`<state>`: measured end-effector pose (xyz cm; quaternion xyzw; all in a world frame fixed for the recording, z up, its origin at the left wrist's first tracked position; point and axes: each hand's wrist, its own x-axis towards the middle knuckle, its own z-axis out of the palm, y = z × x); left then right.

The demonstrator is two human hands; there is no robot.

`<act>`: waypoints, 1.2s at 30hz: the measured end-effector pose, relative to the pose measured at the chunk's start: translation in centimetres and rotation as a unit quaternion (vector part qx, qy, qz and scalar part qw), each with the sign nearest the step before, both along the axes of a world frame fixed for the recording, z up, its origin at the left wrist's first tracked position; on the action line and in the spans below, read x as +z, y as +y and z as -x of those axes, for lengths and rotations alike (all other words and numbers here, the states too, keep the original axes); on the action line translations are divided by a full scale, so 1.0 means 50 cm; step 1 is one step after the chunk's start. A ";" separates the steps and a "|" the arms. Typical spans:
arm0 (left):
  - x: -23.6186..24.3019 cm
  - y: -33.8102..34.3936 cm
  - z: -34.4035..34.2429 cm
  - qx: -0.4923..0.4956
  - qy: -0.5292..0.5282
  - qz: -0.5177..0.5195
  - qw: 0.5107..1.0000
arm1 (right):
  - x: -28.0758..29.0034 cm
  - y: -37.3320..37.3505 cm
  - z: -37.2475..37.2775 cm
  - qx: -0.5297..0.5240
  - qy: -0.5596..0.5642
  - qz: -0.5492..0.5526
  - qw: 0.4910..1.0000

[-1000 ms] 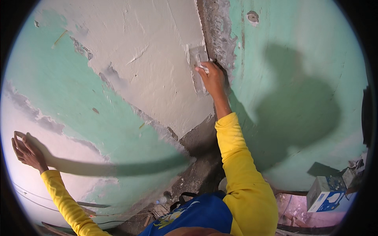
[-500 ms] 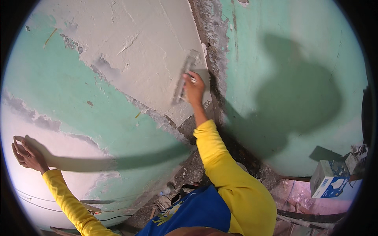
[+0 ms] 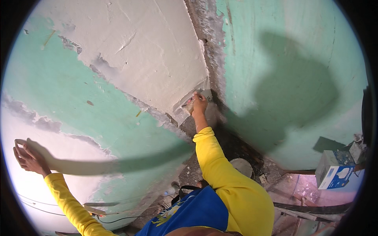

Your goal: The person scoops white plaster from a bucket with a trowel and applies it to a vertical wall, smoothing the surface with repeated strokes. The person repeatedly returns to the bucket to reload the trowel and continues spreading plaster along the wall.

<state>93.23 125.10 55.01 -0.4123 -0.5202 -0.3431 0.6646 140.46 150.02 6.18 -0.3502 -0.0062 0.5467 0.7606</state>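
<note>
My right hand (image 3: 199, 104) is wrapped round the handle of a plastering trowel (image 3: 182, 106), whose flat blade lies against the lower end of a strip of pale, damp-looking plaster (image 3: 157, 59). That end meets the corner between the two walls. Part of the handle is covered by my fingers. At the far left, my left hand (image 3: 30, 159) is open, fingers apart, against a whitish patch of the left wall (image 3: 75, 149); the patch borders green paint. Ragged grey edges run along the plaster strip.
A rough, bare corner joint (image 3: 214, 59) separates the strip from the green right wall (image 3: 252, 78), which carries my shadow. At the right are a blue and white cardboard box (image 3: 334, 173) and a dark curved bar (image 3: 315, 208). A pale round container (image 3: 241, 168) stands below my right arm.
My right hand has moved the trowel down the plaster toward the strip's lower end, turning the blade more sideways. The left hand stays at the wall, shifted slightly down in view.
</note>
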 end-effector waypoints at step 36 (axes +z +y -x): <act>-0.011 -0.020 -0.029 -0.027 -0.039 -0.009 0.999 | 0.411 -0.069 -0.016 -0.026 -0.370 -0.236 0.898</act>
